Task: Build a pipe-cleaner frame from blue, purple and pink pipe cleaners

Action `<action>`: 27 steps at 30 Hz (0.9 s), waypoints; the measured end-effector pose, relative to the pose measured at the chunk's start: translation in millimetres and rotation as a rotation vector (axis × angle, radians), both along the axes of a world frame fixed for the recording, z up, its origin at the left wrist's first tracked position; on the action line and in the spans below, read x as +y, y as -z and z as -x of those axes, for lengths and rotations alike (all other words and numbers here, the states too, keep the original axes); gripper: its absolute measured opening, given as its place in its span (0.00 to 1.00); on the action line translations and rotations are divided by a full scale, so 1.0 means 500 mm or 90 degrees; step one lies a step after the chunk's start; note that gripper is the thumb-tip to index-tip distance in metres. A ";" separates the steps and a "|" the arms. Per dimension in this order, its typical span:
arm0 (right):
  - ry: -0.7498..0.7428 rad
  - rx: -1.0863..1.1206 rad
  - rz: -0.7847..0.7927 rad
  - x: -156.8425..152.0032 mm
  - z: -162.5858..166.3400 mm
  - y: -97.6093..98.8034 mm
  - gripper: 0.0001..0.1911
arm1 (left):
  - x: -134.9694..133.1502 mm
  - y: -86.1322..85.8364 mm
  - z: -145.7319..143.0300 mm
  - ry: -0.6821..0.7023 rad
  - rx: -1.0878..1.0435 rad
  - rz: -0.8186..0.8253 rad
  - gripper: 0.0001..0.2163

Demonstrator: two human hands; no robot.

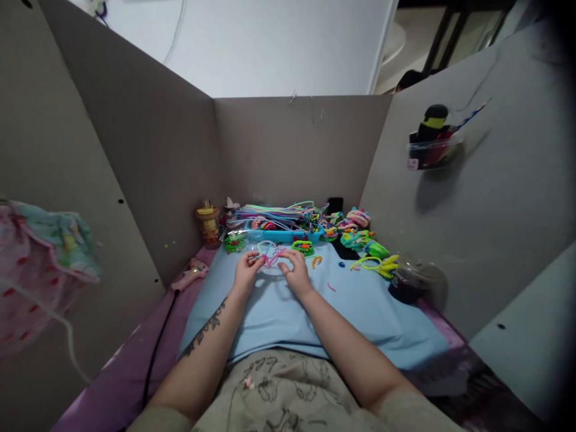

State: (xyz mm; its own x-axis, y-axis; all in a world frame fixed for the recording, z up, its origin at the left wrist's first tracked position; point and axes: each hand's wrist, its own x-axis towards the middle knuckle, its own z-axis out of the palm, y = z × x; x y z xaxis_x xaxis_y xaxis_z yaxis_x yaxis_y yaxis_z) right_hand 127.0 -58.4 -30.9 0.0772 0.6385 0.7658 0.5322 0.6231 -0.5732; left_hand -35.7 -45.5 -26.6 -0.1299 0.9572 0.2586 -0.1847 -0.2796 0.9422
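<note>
Above the light blue cloth [265, 312], my left hand [246, 273] pinches one side of a pink pipe cleaner [272, 259]. My right hand [297, 273] has its thumb and fingers closed on the other side of it. The pink piece is bent into a V between my hands. Just behind it rises a pale loop [267, 243], apparently joined to it, though the joint is too small to make out. A small green woven-looking piece [303, 246] lies beyond my right fingertips. Orange curled scraps [317, 261] are to the right of that hand.
A blue tray [288, 236] full of colourful pipe cleaners stands at the back. Finished-looking fuzzy pieces [355, 219] and a yellow loop [369, 263] lie right. A dark-lidded jar [407, 285] is at the right edge. Left are a pink glue gun [191, 274] and its black cord. Panels enclose three sides.
</note>
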 end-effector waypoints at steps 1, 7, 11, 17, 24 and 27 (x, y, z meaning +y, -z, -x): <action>-0.002 -0.022 0.000 -0.003 0.005 0.000 0.08 | -0.005 -0.002 -0.004 0.019 -0.001 0.002 0.21; 0.015 -0.101 -0.011 -0.017 0.014 0.000 0.04 | -0.018 -0.005 -0.017 0.080 0.011 0.003 0.22; 0.013 -0.127 -0.014 -0.020 0.014 -0.001 0.06 | -0.016 0.000 -0.018 0.087 0.014 -0.011 0.21; 0.018 -0.104 -0.008 -0.017 0.018 0.002 0.04 | -0.016 0.009 -0.017 0.103 0.063 -0.048 0.18; 0.017 -0.026 0.029 -0.011 0.020 0.007 0.05 | -0.026 0.005 -0.019 0.062 0.145 -0.120 0.13; 0.009 0.007 0.054 -0.003 0.018 0.013 0.07 | -0.030 0.002 -0.022 0.052 0.178 -0.141 0.11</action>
